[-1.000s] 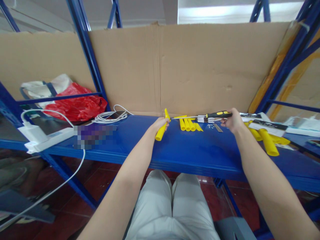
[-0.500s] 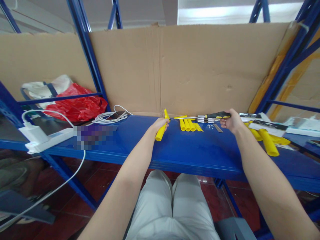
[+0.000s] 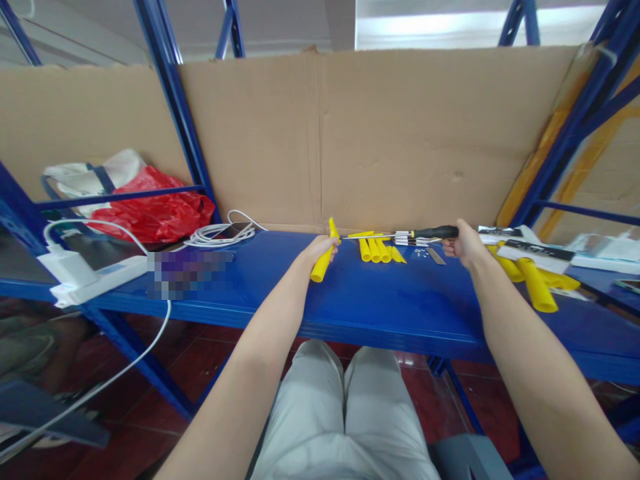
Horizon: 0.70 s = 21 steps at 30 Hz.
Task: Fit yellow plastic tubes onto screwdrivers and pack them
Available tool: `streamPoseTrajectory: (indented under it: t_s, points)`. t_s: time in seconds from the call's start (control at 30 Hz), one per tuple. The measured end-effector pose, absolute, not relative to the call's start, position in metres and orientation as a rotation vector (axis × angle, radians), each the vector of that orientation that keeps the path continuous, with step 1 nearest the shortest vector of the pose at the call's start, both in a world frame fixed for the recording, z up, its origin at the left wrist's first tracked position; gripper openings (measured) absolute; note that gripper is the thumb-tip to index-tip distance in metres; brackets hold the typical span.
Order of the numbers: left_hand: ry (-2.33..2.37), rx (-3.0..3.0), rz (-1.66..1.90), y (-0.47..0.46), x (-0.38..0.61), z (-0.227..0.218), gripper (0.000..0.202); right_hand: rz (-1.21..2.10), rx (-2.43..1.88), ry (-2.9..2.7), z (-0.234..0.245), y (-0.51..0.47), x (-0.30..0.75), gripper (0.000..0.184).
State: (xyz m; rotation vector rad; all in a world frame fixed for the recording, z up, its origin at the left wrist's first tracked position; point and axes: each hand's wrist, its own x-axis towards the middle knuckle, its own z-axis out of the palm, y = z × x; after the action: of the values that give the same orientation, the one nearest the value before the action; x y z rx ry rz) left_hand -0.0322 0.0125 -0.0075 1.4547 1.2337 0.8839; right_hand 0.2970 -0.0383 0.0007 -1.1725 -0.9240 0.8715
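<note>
Yellow tube (image 3: 320, 268): in my left hand (image 3: 323, 248), just above the blue bench (image 3: 380, 300); wide round end towards me, narrow end towards the cardboard (image 3: 400, 140).
Left grip: fingers and thumb closed about the tube's middle.
Tube handling: judged light, stiff, smooth plastic; could roll or twist in the fingers, so the middle seems the best hold, clear of the side the tool meets.
Screwdriver (image 3: 435, 232): black handle, long thin shaft lying almost level, pointing left to the tube.
Right grip: my right hand (image 3: 465, 244) pinches the rear of that handle, fingers curled; exact finger placing partly unseen.
Screwdriver handling: probably the heavier piece, rigid; handle likely grippy, bare shaft likely slick.
Row beyond: four yellow tubes (image 3: 374, 251) side by side, a smaller yellow piece beside them; small loose bits and a flat grey blade (image 3: 437, 256) nearer my right hand.
Far right: more yellow pieces (image 3: 538, 287), partly under a black-and-white packet (image 3: 537, 253).
Unclear: tip contact, masked by my left fingers; any screw there; what the loose bits are; a pixelated patch, left.
</note>
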Motion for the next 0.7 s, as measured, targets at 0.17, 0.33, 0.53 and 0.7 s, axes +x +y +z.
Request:
streamPoseTrajectory:
  t_s: [0.17,0.33,0.53,0.7]
  points:
    - [1.233,1.455,0.883,0.012,-0.032,-0.008,0.016,0.875,-1.212,-0.853,0.008,-0.047,0.290,0.009]
    - [1.232,1.455,0.874,0.014,-0.032,-0.009,0.016,0.835,-1.215,-0.839,0.007,-0.047,0.286,0.015]
    - [1.236,1.453,0.880,0.015,-0.032,-0.009,0.011,0.679,-1.157,-0.858,0.001,-0.041,0.287,0.033]
    - [1.233,1.454,0.875,0.014,-0.031,-0.008,0.011,0.725,-1.045,-0.859,0.004,-0.042,0.284,0.018]
